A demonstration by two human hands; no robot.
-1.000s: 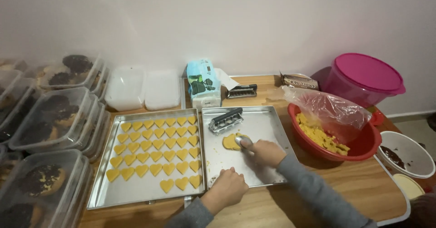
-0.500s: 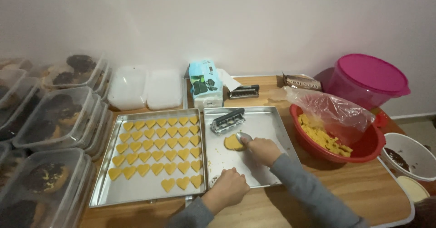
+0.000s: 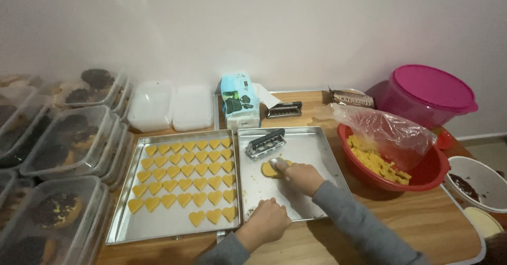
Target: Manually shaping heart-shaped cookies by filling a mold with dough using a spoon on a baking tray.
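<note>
Our right hand [image 3: 302,176] closes on a small metal cutter [image 3: 277,164], pressing it into the yellow dough piece [image 3: 268,170] near the middle of the right tray [image 3: 317,143]; our left hand [image 3: 266,223], loosely curled and empty, rests on that tray's front edge; heart-shaped cookies [image 3: 185,178] fill the left tray [image 3: 119,230].

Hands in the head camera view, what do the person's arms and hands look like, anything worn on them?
Both arms are in long grey sleeves of a soft, plain fabric that end at the wrists. The left hand and the right hand are bare: no gloves show. No rings, watch or bracelet can be made out, though the view is too coarse to be sure of small items. No markings show on the sleeves.
</note>
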